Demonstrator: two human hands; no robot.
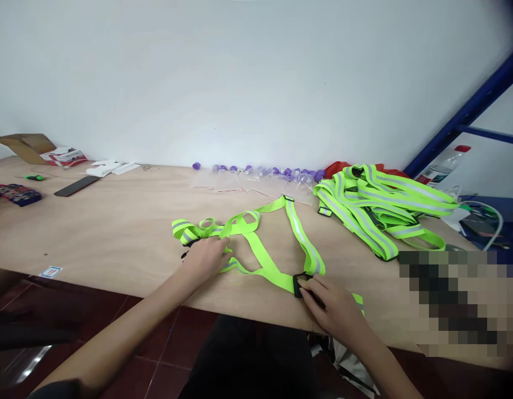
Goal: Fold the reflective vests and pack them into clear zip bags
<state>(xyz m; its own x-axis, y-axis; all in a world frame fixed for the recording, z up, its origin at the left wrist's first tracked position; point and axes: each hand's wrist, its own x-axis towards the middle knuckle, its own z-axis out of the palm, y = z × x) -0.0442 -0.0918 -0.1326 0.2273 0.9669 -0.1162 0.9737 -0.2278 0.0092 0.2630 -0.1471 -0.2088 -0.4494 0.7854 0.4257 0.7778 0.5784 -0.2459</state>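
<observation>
A neon yellow-green reflective strap harness [273,244] lies spread on the wooden table [115,233] in front of me. My left hand [206,256] rests on its bunched left end, fingers curled over the straps. At the near edge, my right hand [333,307] pinches the black plastic buckle [300,282] of the same harness.
A pile of the same reflective harnesses [381,205] sits at the right. Small purple-capped items in clear bags [256,176] line the wall. A cardboard box [36,148], papers, a dark flat bar [77,186] and a green tool [34,177] lie far left. A plastic bottle [443,165] stands right.
</observation>
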